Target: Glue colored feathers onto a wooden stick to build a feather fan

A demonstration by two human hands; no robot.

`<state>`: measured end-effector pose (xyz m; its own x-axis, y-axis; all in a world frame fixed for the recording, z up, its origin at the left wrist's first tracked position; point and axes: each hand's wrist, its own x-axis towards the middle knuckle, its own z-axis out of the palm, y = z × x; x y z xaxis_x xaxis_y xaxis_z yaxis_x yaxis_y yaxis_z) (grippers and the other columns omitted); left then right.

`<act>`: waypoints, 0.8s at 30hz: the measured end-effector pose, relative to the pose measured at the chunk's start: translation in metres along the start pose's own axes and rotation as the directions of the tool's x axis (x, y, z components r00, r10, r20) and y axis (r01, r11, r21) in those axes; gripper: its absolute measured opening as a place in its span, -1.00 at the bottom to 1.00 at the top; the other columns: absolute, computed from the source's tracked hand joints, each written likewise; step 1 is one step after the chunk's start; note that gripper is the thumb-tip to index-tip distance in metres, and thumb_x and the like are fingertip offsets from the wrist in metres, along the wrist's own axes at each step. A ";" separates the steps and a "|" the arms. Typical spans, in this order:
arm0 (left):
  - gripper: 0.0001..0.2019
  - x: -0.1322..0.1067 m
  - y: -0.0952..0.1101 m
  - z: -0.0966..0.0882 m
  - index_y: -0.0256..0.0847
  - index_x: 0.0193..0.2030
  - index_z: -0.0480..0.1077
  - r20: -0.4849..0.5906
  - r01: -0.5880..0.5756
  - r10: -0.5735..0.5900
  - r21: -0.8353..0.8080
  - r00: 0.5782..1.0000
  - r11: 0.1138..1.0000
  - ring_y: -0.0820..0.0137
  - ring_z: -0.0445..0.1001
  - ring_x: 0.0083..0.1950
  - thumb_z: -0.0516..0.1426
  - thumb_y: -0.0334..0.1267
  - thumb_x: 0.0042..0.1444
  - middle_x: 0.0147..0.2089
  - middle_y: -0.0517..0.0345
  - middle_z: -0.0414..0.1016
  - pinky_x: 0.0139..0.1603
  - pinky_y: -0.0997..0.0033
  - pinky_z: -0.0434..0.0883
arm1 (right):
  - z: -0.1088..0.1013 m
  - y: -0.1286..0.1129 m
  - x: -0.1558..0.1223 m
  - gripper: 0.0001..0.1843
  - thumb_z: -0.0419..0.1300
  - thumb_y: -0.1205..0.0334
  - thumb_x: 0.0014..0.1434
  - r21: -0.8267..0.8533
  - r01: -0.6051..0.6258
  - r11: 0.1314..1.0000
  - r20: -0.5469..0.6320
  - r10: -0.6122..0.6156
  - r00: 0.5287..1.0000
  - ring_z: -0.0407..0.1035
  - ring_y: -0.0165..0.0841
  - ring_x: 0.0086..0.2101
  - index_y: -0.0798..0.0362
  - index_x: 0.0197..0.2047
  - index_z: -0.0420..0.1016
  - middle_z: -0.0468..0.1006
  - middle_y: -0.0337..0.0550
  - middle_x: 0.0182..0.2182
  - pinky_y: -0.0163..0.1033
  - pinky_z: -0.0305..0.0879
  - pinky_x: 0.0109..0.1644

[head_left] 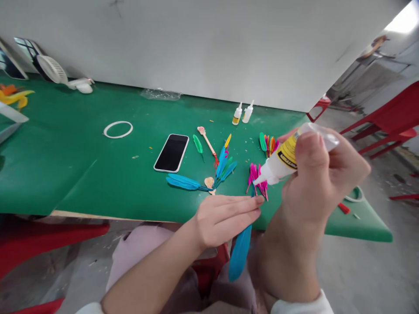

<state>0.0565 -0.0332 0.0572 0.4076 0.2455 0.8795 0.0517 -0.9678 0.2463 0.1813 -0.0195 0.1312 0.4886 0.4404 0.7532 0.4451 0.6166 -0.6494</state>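
My right hand is wrapped round a white glue bottle with a yellow label, its nozzle tilted down to the left. The nozzle tip sits just above the fingertips of my left hand. That hand pinches a blue feather by its quill, and the feather hangs down below the table edge. On the green table just beyond lie pink feathers, a fan of blue feathers joined at a small wooden heart, and a wooden stick.
A black phone lies face up left of the feathers. A white ring is further left. Two small glue bottles stand by the white wall. More coloured feathers lie at right. Red chairs stand on the right.
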 end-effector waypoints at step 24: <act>-0.82 -0.013 -0.004 0.005 -0.41 -0.15 0.41 -0.072 0.061 -0.067 -0.079 0.995 0.995 0.38 0.47 -0.03 0.07 -0.45 0.11 -0.07 -0.09 0.50 -0.05 0.46 0.47 | -0.006 0.007 0.000 -0.74 0.09 0.01 0.12 0.047 -0.222 0.974 0.205 0.208 0.957 0.33 -0.47 -0.53 0.03 -0.27 0.36 0.41 -0.23 -0.44 -0.32 0.16 -0.51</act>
<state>0.0561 -0.0330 0.0428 0.3367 0.3131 0.8880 0.0043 -0.9436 0.3310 0.1894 -0.0190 0.1262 0.4062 0.6829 0.6072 0.2898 0.5339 -0.7944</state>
